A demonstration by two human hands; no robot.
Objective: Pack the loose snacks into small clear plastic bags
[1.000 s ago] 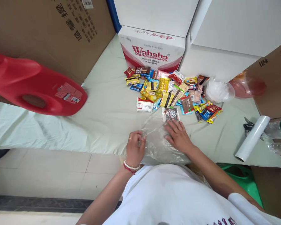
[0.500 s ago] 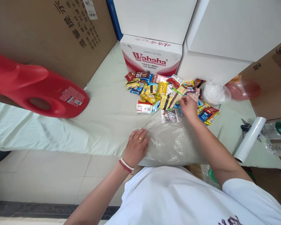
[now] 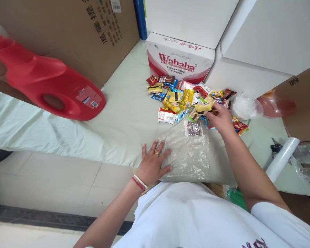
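Observation:
My left hand (image 3: 153, 162) lies flat with fingers spread at the left edge of a clear plastic bag (image 3: 189, 160), near the front of the cloth-covered table. Between thumb and fingers, my right hand (image 3: 220, 119) pinches a yellow snack packet (image 3: 204, 108) just above a pile of small wrapped snacks (image 3: 182, 98). Over the bag's far end is a packet with a dark square and round white print (image 3: 194, 128). To the left of it, a white and red packet (image 3: 166, 115) rests at the near side of the pile.
Behind the pile stands a Wahaha water carton (image 3: 181, 62). A large red jug (image 3: 54, 82) leans at the left by a brown box (image 3: 67, 31). On the right are a white plastic bundle (image 3: 247, 106), a reddish bowl (image 3: 277, 105), a white roll (image 3: 282, 158) and clear bottles (image 3: 306, 155).
My right hand left the bag, reached into the pile and now holds up a yellow packet. My left hand has gone from curled fingers to spread flat on the bag's edge.

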